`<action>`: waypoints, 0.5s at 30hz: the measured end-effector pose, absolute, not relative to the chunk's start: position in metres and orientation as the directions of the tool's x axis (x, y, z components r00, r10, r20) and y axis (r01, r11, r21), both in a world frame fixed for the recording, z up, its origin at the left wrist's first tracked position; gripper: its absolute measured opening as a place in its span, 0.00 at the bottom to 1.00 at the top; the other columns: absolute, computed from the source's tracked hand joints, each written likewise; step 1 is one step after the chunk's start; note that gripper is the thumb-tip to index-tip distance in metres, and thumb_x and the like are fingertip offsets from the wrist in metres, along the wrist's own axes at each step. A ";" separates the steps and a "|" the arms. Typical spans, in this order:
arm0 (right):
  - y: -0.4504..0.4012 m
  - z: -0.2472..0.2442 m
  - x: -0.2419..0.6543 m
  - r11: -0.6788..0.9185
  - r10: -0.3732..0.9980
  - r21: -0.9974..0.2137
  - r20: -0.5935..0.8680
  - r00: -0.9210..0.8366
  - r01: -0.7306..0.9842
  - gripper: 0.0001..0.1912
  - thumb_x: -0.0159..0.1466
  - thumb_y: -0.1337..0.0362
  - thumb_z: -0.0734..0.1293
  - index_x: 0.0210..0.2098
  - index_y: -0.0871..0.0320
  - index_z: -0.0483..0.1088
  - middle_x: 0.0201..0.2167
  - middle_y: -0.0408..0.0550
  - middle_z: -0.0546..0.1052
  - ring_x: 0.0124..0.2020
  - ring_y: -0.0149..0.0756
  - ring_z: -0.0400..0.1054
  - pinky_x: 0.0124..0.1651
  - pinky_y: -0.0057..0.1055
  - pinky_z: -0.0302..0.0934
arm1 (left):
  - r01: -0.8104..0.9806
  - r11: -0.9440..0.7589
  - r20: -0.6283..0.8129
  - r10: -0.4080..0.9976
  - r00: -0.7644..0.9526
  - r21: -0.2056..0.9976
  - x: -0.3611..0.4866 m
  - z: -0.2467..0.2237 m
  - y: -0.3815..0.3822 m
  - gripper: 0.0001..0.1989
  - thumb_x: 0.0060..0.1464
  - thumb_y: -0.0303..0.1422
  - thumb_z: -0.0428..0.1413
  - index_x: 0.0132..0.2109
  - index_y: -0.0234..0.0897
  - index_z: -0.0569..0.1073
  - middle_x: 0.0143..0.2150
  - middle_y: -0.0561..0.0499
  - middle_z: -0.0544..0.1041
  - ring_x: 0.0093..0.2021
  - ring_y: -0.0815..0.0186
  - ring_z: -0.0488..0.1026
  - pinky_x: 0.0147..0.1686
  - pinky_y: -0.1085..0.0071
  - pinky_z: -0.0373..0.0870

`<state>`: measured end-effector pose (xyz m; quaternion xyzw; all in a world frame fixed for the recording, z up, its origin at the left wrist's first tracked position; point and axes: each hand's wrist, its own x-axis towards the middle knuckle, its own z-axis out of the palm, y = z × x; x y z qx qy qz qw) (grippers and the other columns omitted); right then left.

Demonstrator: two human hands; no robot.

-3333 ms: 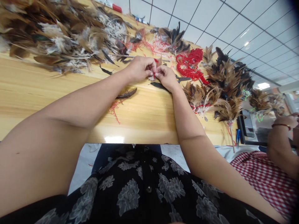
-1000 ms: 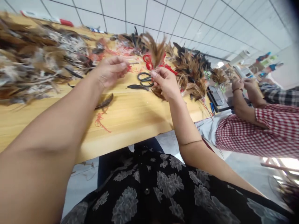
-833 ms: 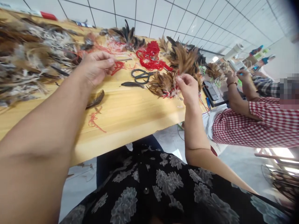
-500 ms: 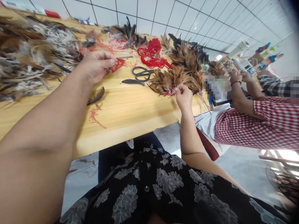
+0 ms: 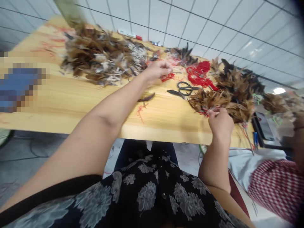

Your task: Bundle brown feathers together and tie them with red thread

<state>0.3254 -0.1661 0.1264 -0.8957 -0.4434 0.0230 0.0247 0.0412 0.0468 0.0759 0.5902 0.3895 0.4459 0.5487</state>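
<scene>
My left hand (image 5: 158, 71) is over the table with its fingers curled together at a small bunch of red string (image 5: 168, 77); motion blur softens the fingertips. Thumb and fingers of my right hand (image 5: 220, 122) pinch the red-tied base of a brown feather bundle (image 5: 210, 99), which lies near the table's front edge. Between the hands are black-handled scissors (image 5: 186, 88) and a single dark feather (image 5: 175, 93). Behind the scissors is a heap of red string (image 5: 199, 74).
A large pile of loose brown and white feathers (image 5: 95, 57) covers the table's left part. More feather bundles (image 5: 239, 85) lie at the right, beside a dark tray holding a phone (image 5: 264, 126). A co-worker's red checked sleeve (image 5: 277, 186) shows at the lower right. A tiled wall (image 5: 161, 19) stands behind.
The view has swung left, so things on the table appear farther right and more of the left side shows. Both hands remain at the same things.
</scene>
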 end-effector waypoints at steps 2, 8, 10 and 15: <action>-0.168 0.135 0.318 -0.515 0.857 -0.025 -0.034 0.514 0.857 0.20 0.86 0.56 0.69 0.68 0.54 0.87 0.64 0.72 0.94 0.70 0.73 0.90 0.69 0.63 0.81 | 0.059 -0.169 0.148 0.953 0.264 0.984 0.042 0.090 0.046 0.15 0.64 0.30 0.75 0.41 0.42 0.75 0.36 0.55 0.74 0.41 0.61 0.78 0.48 0.62 0.68; -0.154 0.142 0.260 -0.028 0.996 0.078 -0.085 0.034 0.997 0.14 0.83 0.60 0.71 0.61 0.54 0.88 0.59 0.68 0.94 0.62 0.68 0.90 0.58 0.53 0.78 | 0.192 -0.307 0.263 0.939 0.222 0.932 0.006 0.151 0.027 0.07 0.72 0.31 0.72 0.46 0.43 0.82 0.49 0.47 0.87 0.52 0.56 0.84 0.54 0.61 0.78; -0.137 0.133 0.239 0.165 0.986 -0.025 0.007 -0.165 0.986 0.15 0.82 0.62 0.73 0.64 0.55 0.86 0.63 0.68 0.92 0.61 0.66 0.88 0.55 0.51 0.77 | 0.174 -0.413 0.382 0.905 0.184 0.894 -0.014 0.166 0.019 0.08 0.70 0.36 0.73 0.47 0.42 0.82 0.51 0.45 0.86 0.49 0.58 0.84 0.52 0.63 0.77; -0.097 0.098 0.196 0.443 0.896 -0.179 0.114 -0.429 0.878 0.16 0.84 0.65 0.69 0.66 0.59 0.82 0.67 0.69 0.88 0.66 0.66 0.83 0.59 0.51 0.76 | 0.514 -0.439 0.261 0.886 0.382 0.737 -0.065 0.168 -0.008 0.04 0.66 0.28 0.69 0.42 0.42 0.83 0.43 0.48 0.85 0.44 0.61 0.77 0.49 0.66 0.70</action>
